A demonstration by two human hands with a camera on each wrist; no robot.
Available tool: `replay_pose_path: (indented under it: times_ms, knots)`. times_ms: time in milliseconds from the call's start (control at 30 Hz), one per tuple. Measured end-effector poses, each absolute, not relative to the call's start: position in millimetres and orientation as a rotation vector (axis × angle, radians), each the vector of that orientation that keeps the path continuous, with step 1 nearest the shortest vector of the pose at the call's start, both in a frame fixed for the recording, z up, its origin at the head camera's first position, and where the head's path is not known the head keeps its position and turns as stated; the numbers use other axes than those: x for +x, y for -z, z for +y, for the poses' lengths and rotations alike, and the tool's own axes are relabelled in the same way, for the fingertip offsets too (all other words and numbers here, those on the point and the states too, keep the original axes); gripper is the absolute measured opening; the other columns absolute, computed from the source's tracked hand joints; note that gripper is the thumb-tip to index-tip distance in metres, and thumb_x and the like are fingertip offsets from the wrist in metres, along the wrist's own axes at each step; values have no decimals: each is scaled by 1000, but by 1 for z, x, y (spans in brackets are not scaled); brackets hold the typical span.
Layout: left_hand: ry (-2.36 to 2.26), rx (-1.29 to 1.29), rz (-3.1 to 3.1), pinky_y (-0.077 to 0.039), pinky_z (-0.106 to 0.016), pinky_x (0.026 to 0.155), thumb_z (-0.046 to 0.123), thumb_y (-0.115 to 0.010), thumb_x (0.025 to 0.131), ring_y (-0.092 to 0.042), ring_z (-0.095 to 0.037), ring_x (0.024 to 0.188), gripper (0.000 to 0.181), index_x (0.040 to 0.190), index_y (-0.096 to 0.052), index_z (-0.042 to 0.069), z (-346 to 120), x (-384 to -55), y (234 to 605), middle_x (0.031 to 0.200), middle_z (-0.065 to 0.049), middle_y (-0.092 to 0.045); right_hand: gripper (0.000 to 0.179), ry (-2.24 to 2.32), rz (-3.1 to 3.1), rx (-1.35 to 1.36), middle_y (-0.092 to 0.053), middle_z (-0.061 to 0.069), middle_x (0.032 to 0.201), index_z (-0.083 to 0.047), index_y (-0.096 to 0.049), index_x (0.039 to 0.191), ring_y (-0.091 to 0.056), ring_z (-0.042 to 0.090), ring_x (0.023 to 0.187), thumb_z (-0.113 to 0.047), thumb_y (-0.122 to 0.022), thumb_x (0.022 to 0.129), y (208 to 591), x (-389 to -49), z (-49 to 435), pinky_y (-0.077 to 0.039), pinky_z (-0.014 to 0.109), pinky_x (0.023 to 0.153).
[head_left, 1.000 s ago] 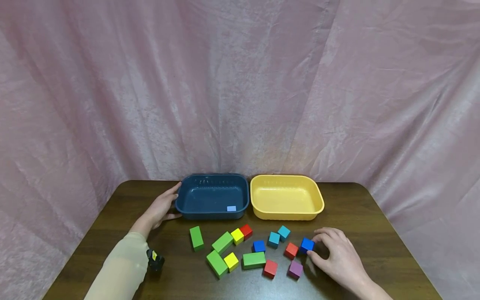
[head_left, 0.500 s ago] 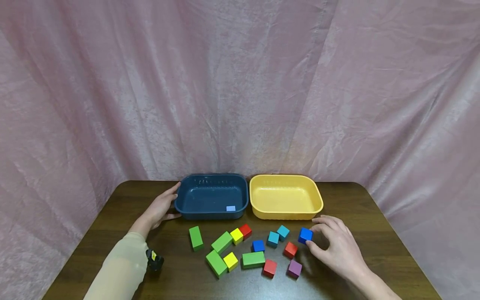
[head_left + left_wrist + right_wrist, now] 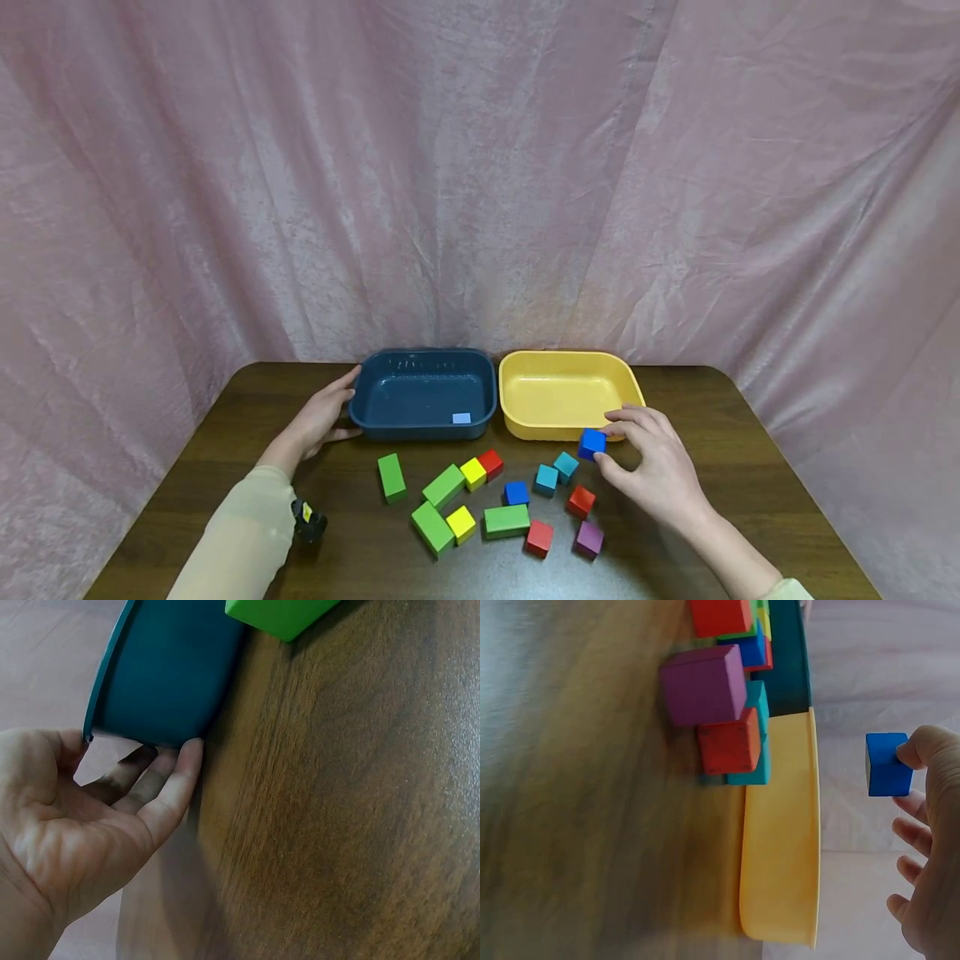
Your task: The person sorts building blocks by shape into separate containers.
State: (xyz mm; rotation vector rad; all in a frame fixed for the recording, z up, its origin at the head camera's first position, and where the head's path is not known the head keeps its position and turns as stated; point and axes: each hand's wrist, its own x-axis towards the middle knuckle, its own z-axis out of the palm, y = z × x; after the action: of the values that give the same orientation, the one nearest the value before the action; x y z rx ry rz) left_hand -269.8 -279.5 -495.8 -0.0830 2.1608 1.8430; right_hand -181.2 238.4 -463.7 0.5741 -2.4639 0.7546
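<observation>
Pinched between thumb and fingers of my right hand (image 3: 655,462) is a blue cube (image 3: 592,443), raised off the table in front of the yellow tub (image 3: 573,432). The right wrist view shows the thumb on one face of this blue cube (image 3: 889,765), with the other fingers spread below. My left hand (image 3: 321,419) rests its fingertips against the left outer side of the dark blue tub (image 3: 423,432). In the left wrist view, that tub's wall (image 3: 165,682) meets the fingertips (image 3: 193,750) low down, with another part of the hand right at the rim.
In front of the tubs lie green blocks (image 3: 507,521), yellow cubes (image 3: 461,524), red cubes (image 3: 539,538), a second blue cube (image 3: 517,492), two light blue cubes (image 3: 547,479) and a purple cube (image 3: 588,539). A pink curtain (image 3: 480,183) hangs behind the table.
My right hand has lifted the blue cube from beside the red cube and carried it back and left, to the yellow tub's front edge. The left hand stays at the dark blue tub.
</observation>
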Motion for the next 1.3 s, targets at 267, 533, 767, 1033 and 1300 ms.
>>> replay_pose_path:
  times_ms: [267, 533, 767, 1033, 1300]
  knots:
    - [-1845, -87, 2157, -53, -54, 97, 21, -28, 112, -33, -47, 144, 57, 166, -13, 33, -279, -270, 497, 170, -17, -3, 27, -848, -2471, 563, -65, -2, 127, -21, -72, 98, -48, 24, 129, -23, -88, 77, 455, -198, 222, -45, 48, 97]
    - [-1845, -89, 2156, -53, -54, 96, 21, -28, 112, -33, -47, 144, 57, 166, -13, 35, -279, -270, 497, 170, -18, -2, 26, -928, -2431, 599, -65, 0, 124, -20, -73, 100, -50, 26, 123, -25, -87, 78, 448, -214, 202, -40, 51, 99]
    - [-1849, -96, 2154, -52, -55, 97, 21, -28, 112, -31, -48, 145, 57, 166, -13, 34, -279, -270, 497, 170, -20, -1, 27, -964, -2460, 590, -63, -1, 121, -23, -74, 102, -47, 26, 120, -32, -86, 80, 441, -224, 184, -38, 50, 97]
    - [-1859, -106, 2152, -53, -54, 96, 21, -28, 112, -33, -48, 144, 57, 166, -14, 33, -278, -270, 497, 169, -22, -3, 28, -971, -2487, 595, -63, -2, 118, -23, -74, 104, -48, 26, 118, -35, -84, 81, 432, -239, 166, -37, 50, 99]
    - [-1863, -117, 2146, -53, -53, 96, 22, -29, 112, -36, -47, 142, 57, 166, -14, 33, -277, -269, 496, 169, -22, -5, 30, -931, -2521, 587, -62, 0, 121, -22, -75, 105, -48, 26, 117, -40, -81, 82, 425, -258, 147, -38, 51, 99]
